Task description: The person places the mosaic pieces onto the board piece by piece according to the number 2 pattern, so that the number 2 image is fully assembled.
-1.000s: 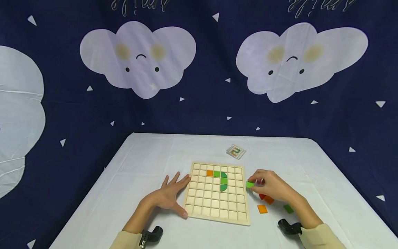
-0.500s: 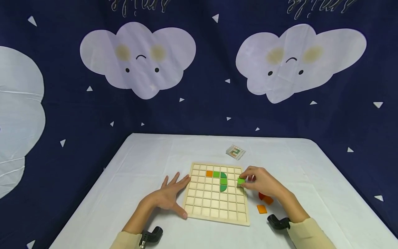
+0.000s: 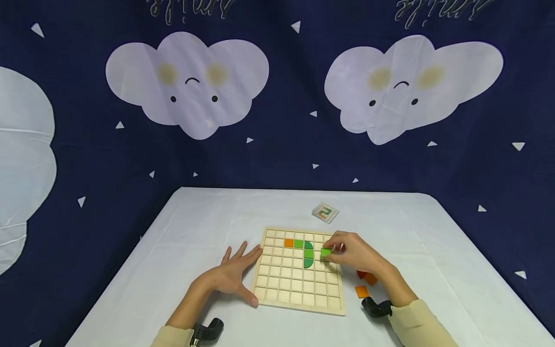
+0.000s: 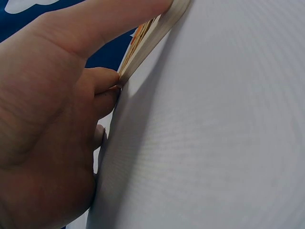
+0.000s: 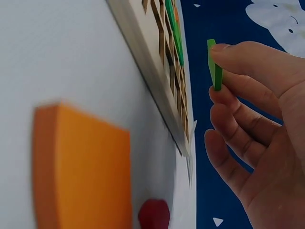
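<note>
Beside the gridded wooden board's (image 3: 297, 285) right edge lies a loose orange square tile (image 3: 362, 292), a red piece (image 3: 361, 274) farther off. The left hand (image 3: 234, 276), fingers spread, touches the left edge, apparently to steady the board. Above the right columns, the right hand (image 3: 357, 251) pinches a green square tile (image 3: 325, 252) by opposite edges, probably leaving its underside free. Inlaid orange and green pieces (image 3: 299, 244) occupy cells toward the far edge; beyond it lies a pattern card (image 3: 325, 212).

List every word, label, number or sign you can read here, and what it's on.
"smile", upside down, on the dark backdrop, upper left.
"smile", upside down, on the same backdrop, upper right.
Small card: any writing is too small to read.
Grid board: no readable text.
</note>
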Motion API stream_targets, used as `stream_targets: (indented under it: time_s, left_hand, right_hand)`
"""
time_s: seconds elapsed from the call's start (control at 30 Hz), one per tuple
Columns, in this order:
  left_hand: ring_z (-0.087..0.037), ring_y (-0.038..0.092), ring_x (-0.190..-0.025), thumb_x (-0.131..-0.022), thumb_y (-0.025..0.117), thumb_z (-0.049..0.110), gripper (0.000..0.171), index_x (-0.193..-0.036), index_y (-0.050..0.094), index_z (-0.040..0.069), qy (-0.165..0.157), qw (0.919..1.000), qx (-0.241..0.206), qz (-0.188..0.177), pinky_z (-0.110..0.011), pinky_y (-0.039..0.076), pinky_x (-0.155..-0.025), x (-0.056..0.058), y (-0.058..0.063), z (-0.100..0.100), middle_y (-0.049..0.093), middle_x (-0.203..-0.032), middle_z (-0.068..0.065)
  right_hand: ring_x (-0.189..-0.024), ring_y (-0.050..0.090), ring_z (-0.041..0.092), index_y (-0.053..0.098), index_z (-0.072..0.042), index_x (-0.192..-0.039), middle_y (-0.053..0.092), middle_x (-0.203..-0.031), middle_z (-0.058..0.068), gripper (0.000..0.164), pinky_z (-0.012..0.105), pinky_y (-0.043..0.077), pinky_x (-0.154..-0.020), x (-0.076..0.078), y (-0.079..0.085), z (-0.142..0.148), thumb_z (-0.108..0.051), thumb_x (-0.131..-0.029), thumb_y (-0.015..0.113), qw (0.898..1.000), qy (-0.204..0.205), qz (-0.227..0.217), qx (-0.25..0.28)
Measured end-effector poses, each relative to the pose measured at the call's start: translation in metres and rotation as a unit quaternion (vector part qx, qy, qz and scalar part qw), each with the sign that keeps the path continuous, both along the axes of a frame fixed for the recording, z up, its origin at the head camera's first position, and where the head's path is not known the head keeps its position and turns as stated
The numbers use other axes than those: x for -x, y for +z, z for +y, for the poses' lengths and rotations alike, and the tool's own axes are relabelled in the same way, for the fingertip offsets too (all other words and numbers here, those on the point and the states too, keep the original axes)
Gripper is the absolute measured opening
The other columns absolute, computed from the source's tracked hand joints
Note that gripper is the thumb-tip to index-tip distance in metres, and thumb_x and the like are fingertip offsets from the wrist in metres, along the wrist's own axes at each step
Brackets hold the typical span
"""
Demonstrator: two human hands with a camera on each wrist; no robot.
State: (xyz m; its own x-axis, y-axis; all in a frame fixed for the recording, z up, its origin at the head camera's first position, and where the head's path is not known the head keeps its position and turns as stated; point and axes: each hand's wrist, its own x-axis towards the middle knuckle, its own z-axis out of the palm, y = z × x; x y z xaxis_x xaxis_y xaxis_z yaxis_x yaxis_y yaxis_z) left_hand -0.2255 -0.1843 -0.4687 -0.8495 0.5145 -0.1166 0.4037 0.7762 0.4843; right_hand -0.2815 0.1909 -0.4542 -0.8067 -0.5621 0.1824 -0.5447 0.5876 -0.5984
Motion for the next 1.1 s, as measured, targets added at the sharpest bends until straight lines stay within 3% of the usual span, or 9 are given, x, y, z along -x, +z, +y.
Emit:
stream_targets:
  time_s: [0.43,1.1]
  left_hand:
    - [-0.030,-0.005,-0.145,-0.045,0.081,0.071,0.137,-0.154,0.021,0.015,0.000,1.0000,-0.001,0.000,-0.057,-0.013,-0.110,0.000,0.000,0.000,0.012,-0.160,0.002]
    - [-0.030,-0.006,-0.145,-0.046,0.081,0.071,0.136,-0.155,0.019,0.015,-0.005,1.0000,0.002,0.000,-0.057,-0.014,-0.110,0.001,-0.002,-0.002,0.012,-0.160,0.002]
  right_hand:
    - [-0.075,0.055,0.011,0.073,-0.016,-0.107,0.063,-0.092,-0.004,0.026,0.027,0.050,-0.063,0.002,-0.002,-0.017,-0.026,-0.083,0.077,1.000,0.020,-0.016,0.005]
    - [-0.074,0.056,0.008,0.074,-0.016,-0.106,0.062,-0.092,-0.006,0.022,0.026,0.051,-0.063,0.002,-0.001,-0.050,-0.023,-0.086,0.074,0.997,0.077,-0.015,-0.024]
